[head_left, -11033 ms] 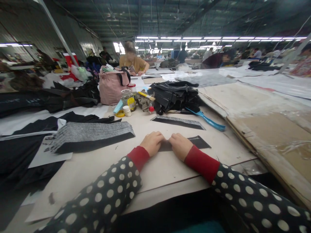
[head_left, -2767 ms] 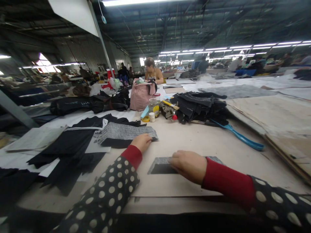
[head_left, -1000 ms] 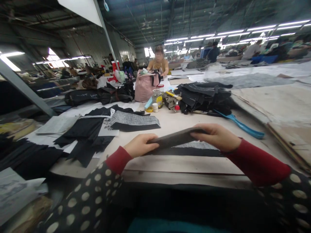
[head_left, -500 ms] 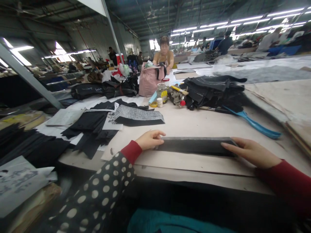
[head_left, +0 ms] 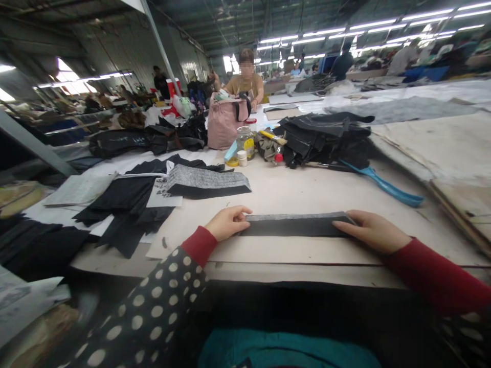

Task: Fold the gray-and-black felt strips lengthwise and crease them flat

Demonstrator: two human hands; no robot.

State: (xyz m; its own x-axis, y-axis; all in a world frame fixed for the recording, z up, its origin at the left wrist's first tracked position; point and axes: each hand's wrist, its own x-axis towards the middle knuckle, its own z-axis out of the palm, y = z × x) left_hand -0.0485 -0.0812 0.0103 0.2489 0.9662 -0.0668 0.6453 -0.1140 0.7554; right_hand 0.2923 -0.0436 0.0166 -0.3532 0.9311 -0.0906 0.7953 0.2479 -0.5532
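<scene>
A long black fabric strip point(head_left: 291, 226) with a grey upper edge stretches level between my hands, low over the pale table top point(head_left: 284, 191). My left hand point(head_left: 227, 223) pinches its left end between thumb and fingers. At the other end, my right hand point(head_left: 374, 230) grips the strip with the thumb on the near face. Beyond my left hand lies a stack of similar strips point(head_left: 209, 180), grey on top and black along the side. Whether the held strip touches the table is hard to tell.
Black fabric pieces point(head_left: 126, 204) lie to the left beside a handwritten paper point(head_left: 163, 197). Farther back stand a glass jar point(head_left: 245, 143), a white bottle point(head_left: 242, 158) and a pink bag point(head_left: 226, 122). A blue-handled tool point(head_left: 391, 189) lies right, near a black fabric pile point(head_left: 318, 138). A co-worker point(head_left: 245, 82) stands opposite.
The view has turned slightly right, so the scene sits farther left. My right hand appears a little nearer the left one, and both hands keep hold of the fabric strip. The co-worker's arm has risen.
</scene>
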